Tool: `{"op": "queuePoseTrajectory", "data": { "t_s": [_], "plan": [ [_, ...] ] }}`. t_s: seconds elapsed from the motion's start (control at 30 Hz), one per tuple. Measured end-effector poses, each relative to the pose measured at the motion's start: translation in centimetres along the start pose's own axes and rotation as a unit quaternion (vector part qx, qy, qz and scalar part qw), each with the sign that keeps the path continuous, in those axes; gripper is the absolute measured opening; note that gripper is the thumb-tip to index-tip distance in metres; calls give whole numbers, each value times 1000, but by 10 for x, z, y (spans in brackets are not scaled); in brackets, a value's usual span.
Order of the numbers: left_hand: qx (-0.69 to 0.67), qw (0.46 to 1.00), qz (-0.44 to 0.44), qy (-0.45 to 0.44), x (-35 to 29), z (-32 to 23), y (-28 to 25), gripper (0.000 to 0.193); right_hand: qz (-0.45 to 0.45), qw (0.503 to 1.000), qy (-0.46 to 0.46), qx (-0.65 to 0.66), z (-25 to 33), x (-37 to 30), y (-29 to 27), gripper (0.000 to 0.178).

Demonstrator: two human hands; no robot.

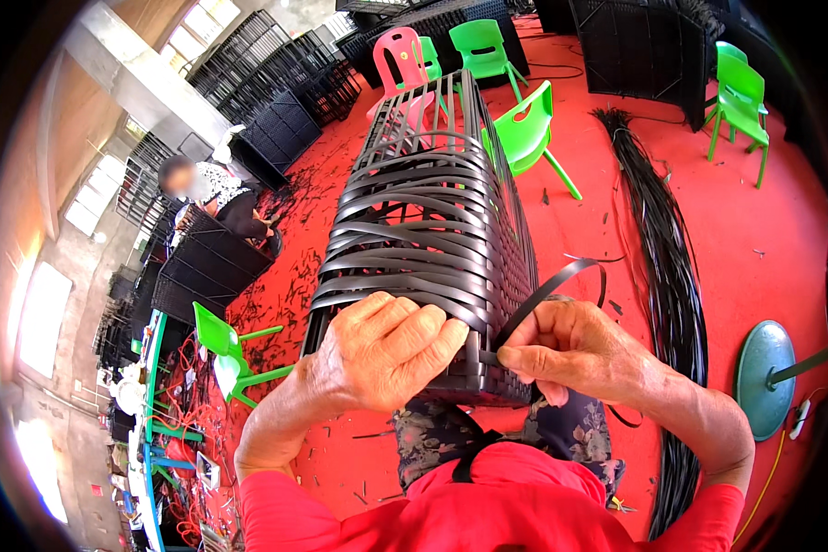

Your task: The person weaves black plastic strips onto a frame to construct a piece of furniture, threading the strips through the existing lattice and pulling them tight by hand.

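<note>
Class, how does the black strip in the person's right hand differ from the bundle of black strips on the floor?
The held strip is single; the floor bundle gathers many strips. The held strip bends in an arc by the right hand; the floor bundle lies stretched along the red floor. Both are black and shiny.

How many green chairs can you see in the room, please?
6: one green chair at left, one beside the woven frame, two beyond it, two far right; more may be hidden.
</note>
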State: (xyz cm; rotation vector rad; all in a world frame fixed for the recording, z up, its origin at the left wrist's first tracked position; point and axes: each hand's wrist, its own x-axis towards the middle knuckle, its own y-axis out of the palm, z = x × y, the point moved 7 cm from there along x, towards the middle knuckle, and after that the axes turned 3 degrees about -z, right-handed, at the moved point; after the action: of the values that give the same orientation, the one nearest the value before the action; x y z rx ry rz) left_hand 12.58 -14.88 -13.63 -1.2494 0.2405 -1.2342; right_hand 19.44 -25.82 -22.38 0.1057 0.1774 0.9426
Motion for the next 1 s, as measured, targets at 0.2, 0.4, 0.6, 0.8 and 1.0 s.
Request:
{"op": "queuePoseTrajectory", "data": {
  "t_s": [0.2, 0.4, 0.6, 0.8, 1.0],
  "plan": [
    [-139, 975, 38, -171, 0, 11, -5, 31, -5, 999, -21, 35, -12, 8, 0, 29],
    [-210, 936, 55, -277, -5, 21, 2, 29, 4, 996, -49, 72, -6, 11, 4, 28],
    [-314, 869, 98, -370, -10, 27, 10, 16, -29, 992, -107, -58, -6, 0, -19, 23],
    [-317, 877, 27, -359, -19, 32, 9, 16, -30, 974, -205, -91, -6, -4, -32, 14],
    [-280, 854, 106, -426, -22, 30, 4, 20, -15, 976, -210, -55, -8, 4, -27, 10]
  ]
}}
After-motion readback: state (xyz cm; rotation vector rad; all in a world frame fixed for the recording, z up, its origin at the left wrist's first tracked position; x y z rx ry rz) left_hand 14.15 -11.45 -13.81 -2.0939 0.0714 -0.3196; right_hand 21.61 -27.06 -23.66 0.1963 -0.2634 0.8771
